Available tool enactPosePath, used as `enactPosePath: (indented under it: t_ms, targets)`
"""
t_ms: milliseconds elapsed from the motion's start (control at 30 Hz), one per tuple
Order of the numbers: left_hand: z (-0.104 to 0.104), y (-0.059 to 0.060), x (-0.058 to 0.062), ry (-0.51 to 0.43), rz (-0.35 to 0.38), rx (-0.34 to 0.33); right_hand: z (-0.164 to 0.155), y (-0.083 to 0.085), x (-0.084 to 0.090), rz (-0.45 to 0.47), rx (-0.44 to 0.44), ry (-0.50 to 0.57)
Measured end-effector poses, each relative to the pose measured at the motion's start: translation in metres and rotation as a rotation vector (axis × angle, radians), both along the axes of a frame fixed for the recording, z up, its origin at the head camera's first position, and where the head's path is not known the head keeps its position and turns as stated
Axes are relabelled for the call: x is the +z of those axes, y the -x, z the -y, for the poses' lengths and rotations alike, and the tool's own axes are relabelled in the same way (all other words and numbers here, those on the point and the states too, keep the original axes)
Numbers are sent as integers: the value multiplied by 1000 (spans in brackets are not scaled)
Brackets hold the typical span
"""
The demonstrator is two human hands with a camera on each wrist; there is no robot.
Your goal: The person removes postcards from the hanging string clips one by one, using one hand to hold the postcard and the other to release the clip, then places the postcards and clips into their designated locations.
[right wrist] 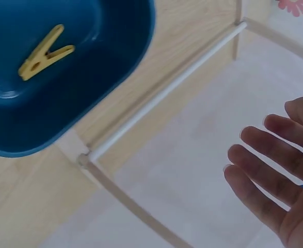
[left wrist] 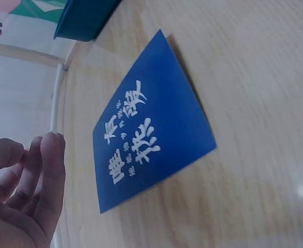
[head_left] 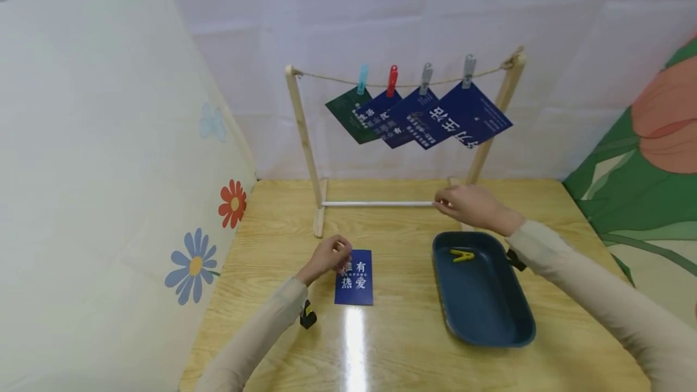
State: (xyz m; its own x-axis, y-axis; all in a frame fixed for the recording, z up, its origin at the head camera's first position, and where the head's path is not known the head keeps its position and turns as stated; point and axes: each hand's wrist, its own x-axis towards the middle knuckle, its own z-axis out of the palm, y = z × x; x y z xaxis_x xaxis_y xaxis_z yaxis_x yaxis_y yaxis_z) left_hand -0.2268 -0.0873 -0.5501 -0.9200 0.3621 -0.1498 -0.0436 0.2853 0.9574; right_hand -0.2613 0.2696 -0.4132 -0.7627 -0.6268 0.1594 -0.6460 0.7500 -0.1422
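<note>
A blue card [head_left: 356, 283] with white characters lies flat on the wooden table [head_left: 403, 343]. My left hand [head_left: 340, 254] hovers at its upper left corner with loosely bent fingers and holds nothing. In the left wrist view the left hand [left wrist: 40, 155] is just clear of the blue card [left wrist: 151, 129]. My right hand [head_left: 446, 203] reaches to the rack's white bottom rod [head_left: 376, 203], empty. In the right wrist view the right hand [right wrist: 259, 150] is spread with straight fingers. A yellow clothespin [head_left: 461, 254] lies in the dark blue tray [head_left: 490, 313].
A wooden rack [head_left: 302, 126] stands at the back with a string across its top. Teal [head_left: 362, 78], red [head_left: 392, 79] and two grey clips [head_left: 426, 77] pin several cards [head_left: 468, 114] to it. Walls close in at left, back and right.
</note>
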Motion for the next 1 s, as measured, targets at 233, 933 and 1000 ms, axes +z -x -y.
enactPosePath:
  t_ms: [233,933,1000]
  targets:
    - [-7,6,10,-32,5,-7,11,0,12,-64,24,18]
    - [-25,26,32,-101,-160,96,40,17,51,-71,53,42]
    - [-26,28,33,-116,-185,127,42,20,53,-85,62,42]
